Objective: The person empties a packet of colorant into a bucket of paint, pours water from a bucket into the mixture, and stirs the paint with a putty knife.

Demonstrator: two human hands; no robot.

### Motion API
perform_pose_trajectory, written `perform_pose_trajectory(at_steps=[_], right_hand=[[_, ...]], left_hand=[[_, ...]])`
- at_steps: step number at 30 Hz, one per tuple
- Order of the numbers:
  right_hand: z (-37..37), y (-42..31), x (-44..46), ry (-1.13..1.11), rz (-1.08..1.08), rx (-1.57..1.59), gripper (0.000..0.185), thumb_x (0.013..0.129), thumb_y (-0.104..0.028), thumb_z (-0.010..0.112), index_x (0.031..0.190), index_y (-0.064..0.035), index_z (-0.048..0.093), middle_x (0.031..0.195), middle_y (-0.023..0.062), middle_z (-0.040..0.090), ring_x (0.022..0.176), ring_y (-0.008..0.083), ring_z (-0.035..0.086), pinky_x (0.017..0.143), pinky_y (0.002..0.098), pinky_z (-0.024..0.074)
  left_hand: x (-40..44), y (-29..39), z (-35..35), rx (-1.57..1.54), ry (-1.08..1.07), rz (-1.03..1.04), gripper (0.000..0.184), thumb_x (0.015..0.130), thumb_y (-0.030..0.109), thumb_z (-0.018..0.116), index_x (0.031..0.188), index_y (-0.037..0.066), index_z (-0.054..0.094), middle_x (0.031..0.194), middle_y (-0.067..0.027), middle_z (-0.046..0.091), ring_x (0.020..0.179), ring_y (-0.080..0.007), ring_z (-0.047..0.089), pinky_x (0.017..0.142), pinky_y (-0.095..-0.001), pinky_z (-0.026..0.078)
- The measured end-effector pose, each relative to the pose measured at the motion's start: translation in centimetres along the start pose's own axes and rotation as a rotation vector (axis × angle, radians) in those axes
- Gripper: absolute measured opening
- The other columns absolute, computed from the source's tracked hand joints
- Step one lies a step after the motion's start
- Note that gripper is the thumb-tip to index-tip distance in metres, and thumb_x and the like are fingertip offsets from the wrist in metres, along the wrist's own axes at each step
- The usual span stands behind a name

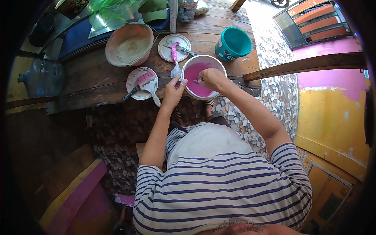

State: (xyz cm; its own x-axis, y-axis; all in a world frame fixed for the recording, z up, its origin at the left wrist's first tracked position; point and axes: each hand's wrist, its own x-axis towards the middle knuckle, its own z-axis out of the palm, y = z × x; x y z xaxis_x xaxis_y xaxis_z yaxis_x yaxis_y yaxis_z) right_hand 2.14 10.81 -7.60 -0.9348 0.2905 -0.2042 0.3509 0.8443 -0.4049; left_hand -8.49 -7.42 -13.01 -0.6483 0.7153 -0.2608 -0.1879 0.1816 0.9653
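Note:
A white bucket with pink paint inside stands at the wooden table's front edge. My left hand grips the bucket's left rim. Over the paint, my right hand is closed on a thin tool whose lower part is hard to make out. Left of the bucket, a white lid bears a pink-stained handled tool and a dark-handled tool. A pink-bristled brush and a pale scraper rest on another round lid.
A large basin of pale powder or paste sits at the back left, and a teal bucket at the right. A wooden beam crosses on the right. A water jug stands far left, a paint can at the back.

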Motion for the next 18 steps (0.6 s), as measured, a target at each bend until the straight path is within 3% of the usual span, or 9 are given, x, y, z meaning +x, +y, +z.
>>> perform_pose_trajectory(at_steps=[4, 7, 9, 13, 18], right_hand=[[-1.2, 0.3, 0.2, -0.053, 0.068, -0.092, 0.023, 0.079, -0.022, 0.067, 0.085, -0.0008, 0.072, 0.085, 0.0226, 0.069, 0.085, 0.04, 0.067, 0.078, 0.0469, 0.0533], [0.5, 0.2, 1.2, 0.082, 0.023, -0.133, 0.023, 0.08, -0.023, 0.067, 0.085, -0.0011, 0.072, 0.084, 0.0225, 0.069, 0.084, 0.0403, 0.067, 0.078, 0.0469, 0.0534], [1.2, -0.7, 1.3, 0.104, -0.026, 0.037, 0.023, 0.081, -0.023, 0.067, 0.084, -0.001, 0.072, 0.083, 0.0226, 0.068, 0.083, 0.0401, 0.067, 0.077, 0.0471, 0.0534], [-0.2, -1.9, -0.8, -0.046, 0.002, 0.001, 0.02, 0.078, -0.02, 0.066, 0.076, -0.0009, 0.071, 0.079, 0.0238, 0.068, 0.079, 0.0401, 0.068, 0.073, 0.0474, 0.0543], [0.4, 1.5, -0.7, 0.126, 0.053, -0.058, 0.021, 0.079, -0.021, 0.067, 0.083, -0.0015, 0.07, 0.078, 0.0245, 0.066, 0.08, 0.0398, 0.067, 0.075, 0.0471, 0.0535]], left_hand=[[0.0, 0.1, -0.2, 0.043, -0.002, -0.018, 0.048, 0.093, 0.027, 0.069, 0.13, -0.003, 0.059, 0.084, -0.0045, 0.069, 0.07, -0.0074, 0.061, 0.064, -0.0253, 0.051], [0.1, -0.2, -0.2, 0.055, -0.007, -0.001, 0.048, 0.093, 0.027, 0.069, 0.129, -0.003, 0.059, 0.085, -0.0044, 0.069, 0.073, -0.0065, 0.059, 0.067, -0.0246, 0.05], [0.1, -0.2, -0.3, -0.014, -0.031, -0.008, 0.048, 0.093, 0.027, 0.069, 0.129, -0.003, 0.06, 0.085, -0.0042, 0.068, 0.073, -0.0062, 0.058, 0.068, -0.0243, 0.049], [0.6, -1.2, -0.3, 0.048, -0.009, -0.007, 0.048, 0.093, 0.026, 0.069, 0.129, -0.005, 0.059, 0.087, -0.0044, 0.068, 0.074, -0.0066, 0.058, 0.069, -0.0249, 0.05], [-0.2, 0.6, 0.0, -0.103, -0.071, -0.079, 0.047, 0.096, 0.024, 0.066, 0.132, -0.004, 0.056, 0.091, -0.004, 0.067, 0.077, -0.0075, 0.061, 0.065, -0.0246, 0.052]])
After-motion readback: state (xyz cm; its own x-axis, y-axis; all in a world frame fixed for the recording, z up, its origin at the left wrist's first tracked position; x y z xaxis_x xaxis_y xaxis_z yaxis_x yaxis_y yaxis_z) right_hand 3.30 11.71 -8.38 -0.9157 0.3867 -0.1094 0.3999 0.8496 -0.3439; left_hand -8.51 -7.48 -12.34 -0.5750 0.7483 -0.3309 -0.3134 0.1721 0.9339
